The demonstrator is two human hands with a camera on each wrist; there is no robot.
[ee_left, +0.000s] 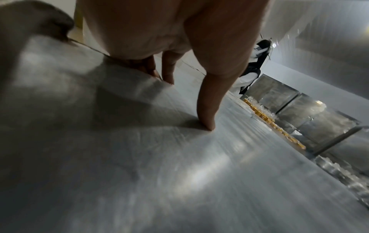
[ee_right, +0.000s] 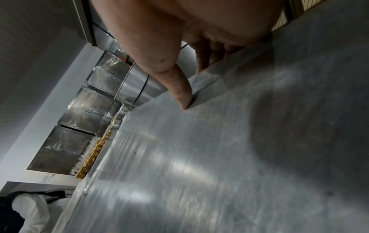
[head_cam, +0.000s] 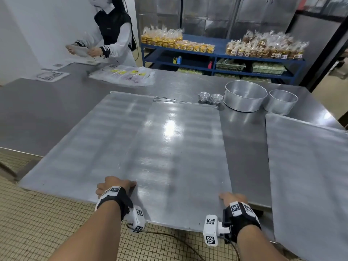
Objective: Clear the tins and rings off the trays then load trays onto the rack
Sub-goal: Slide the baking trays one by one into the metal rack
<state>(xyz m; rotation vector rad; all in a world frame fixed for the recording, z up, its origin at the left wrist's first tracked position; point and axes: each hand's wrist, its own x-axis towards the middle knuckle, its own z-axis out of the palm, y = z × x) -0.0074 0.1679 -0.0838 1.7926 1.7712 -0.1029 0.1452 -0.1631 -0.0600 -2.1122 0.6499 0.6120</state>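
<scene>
Three flat steel trays lie on the steel table point(head_cam: 56, 110). The middle tray point(head_cam: 178, 147) overlaps the left tray point(head_cam: 81, 147), and its near end juts past the table's edge over the floor. My left hand point(head_cam: 120, 185) grips its left side near the front, thumb point(ee_left: 207, 123) pressed on top and fingers curled over the edge. My right hand point(head_cam: 229, 196) grips the right side the same way, thumb point(ee_right: 185, 100) on the rim. The right tray point(head_cam: 310, 166) lies apart. All three tray tops are bare. A large round tin point(head_cam: 244, 96), a smaller tin point(head_cam: 281, 101) and two stacks of small tins point(head_cam: 204, 96) stand behind the trays.
Another person point(head_cam: 113, 34) in white stands at the table's far left, handling plastic bags point(head_cam: 122, 74). A blue shelf point(head_cam: 216, 53) with packed baked goods stands behind the table. Tiled floor point(head_cam: 47, 223) lies below the trays' overhang. No rack is in view.
</scene>
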